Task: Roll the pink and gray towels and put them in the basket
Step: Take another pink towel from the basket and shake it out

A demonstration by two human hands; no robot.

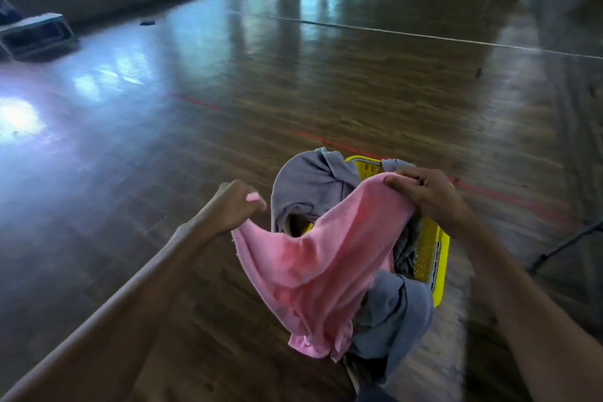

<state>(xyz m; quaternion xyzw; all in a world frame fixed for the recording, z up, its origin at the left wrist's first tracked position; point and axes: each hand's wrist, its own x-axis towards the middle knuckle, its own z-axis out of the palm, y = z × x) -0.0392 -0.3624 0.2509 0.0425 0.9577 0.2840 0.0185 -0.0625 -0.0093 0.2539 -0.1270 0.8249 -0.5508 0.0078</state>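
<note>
Grips one upper corner of the pink towel (319, 268) in the left hand (239, 204), fingers curled tight into a fist round the cloth, with a small tip of pink poking out past the knuckles. Pinches the opposite corner in the right hand (427, 197), fingers bent down over the edge, thumb hidden beneath. Holds the towel in the air, spread between both hands, sagging in the middle and hanging in loose, unrolled folds at its lower end. Hangs it in front of the yellow basket (439, 258) on the wooden floor (228, 91). Shows a gray towel (310, 186) draped over the basket's far left rim and a second gray towel (394, 313) spilling over the near rim, both unrolled. Cannot tell whether the pink cloth touches the gray beneath it.
</note>
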